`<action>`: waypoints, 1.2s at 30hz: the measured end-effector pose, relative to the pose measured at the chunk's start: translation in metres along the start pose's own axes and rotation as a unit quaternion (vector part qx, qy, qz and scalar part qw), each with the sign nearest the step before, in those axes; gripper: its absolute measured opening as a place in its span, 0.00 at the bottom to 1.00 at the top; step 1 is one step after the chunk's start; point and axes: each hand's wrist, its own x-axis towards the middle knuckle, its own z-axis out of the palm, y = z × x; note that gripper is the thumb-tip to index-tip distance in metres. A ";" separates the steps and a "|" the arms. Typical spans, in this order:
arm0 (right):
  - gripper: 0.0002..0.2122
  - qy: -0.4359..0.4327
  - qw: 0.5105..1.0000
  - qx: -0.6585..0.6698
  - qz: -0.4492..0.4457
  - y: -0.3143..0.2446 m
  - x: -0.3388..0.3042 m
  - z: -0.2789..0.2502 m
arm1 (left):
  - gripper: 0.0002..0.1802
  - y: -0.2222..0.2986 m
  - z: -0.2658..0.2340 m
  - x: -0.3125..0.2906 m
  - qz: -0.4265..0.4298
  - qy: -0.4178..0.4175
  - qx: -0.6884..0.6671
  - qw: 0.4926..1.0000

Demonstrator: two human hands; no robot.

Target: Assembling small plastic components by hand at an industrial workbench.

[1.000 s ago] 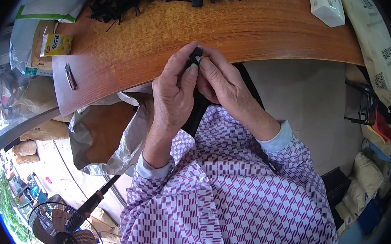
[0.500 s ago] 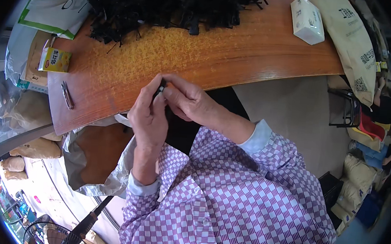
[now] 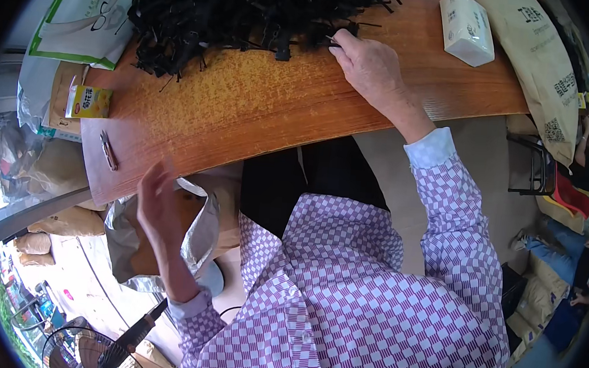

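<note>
A heap of small black parts with thin, stiff tails (image 3: 252, 15) covers the far side of the wooden table (image 3: 245, 104). At the heap's right edge, my right hand (image 3: 373, 69) is closed, thumb and fingers pinching a small black piece whose exact kind is hard to make out. My left hand (image 3: 160, 208) is raised by the table's near left edge, above an open white sack (image 3: 204, 229). Its fingers are stretched out and smeared by motion, and nothing shows in them.
A pair of snips (image 3: 108, 151) and a yellow carton (image 3: 90, 102) lie at the table's left. Back right are a tissue pack (image 3: 467, 28) and a large paper sack (image 3: 535, 64). A fan (image 3: 91, 351) stands lower left. Other people are partly visible at far right.
My hands, together before over a small dark piece, are now apart. My right hand has moved out to the heap; my left has gone left and down over the sack, without the piece showing.
</note>
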 end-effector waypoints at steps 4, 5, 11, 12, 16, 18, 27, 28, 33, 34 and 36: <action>0.07 -0.002 0.997 0.059 -0.042 0.005 -0.008 0.002 | 0.18 0.071 0.074 0.015 -0.026 -0.274 -0.216 0.937; 0.07 0.001 0.997 0.063 -0.043 0.003 -0.008 0.003 | 0.19 0.086 0.091 0.020 -0.018 -0.333 -0.232 0.914; 0.07 -0.029 0.994 0.101 -0.033 -0.004 -0.009 0.004 | 0.24 0.097 0.168 0.045 -0.157 -0.374 -0.416 0.814; 0.07 -0.013 0.994 0.098 -0.046 -0.001 -0.011 0.005 | 0.25 0.097 0.172 0.046 -0.176 -0.362 -0.435 0.806; 0.06 0.007 0.993 0.061 -0.099 0.001 -0.015 0.007 | 0.27 0.091 0.175 0.044 -0.190 -0.300 -0.451 0.819; 0.06 0.016 0.994 0.041 -0.102 0.005 -0.012 0.012 | 0.27 0.094 0.173 0.049 -0.176 -0.278 -0.432 0.840; 0.05 0.053 0.957 0.286 -0.010 0.010 -0.011 -0.011 | 0.28 0.088 0.160 0.080 -0.148 -0.235 -0.422 0.863; 0.05 0.030 0.914 0.404 0.034 0.007 -0.011 -0.016 | 0.28 0.091 0.160 0.076 -0.161 -0.269 -0.442 0.840; 0.05 -0.053 0.853 0.516 0.057 -0.021 -0.034 -0.025 | 0.29 0.103 0.158 0.059 -0.155 -0.333 -0.583 0.725; 0.05 -0.054 0.841 0.535 0.063 -0.027 -0.040 -0.025 | 0.30 0.100 0.156 0.057 -0.152 -0.340 -0.594 0.713; 0.05 -0.084 0.828 0.551 0.068 -0.034 -0.047 -0.030 | 0.30 0.095 0.151 0.052 -0.147 -0.345 -0.607 0.700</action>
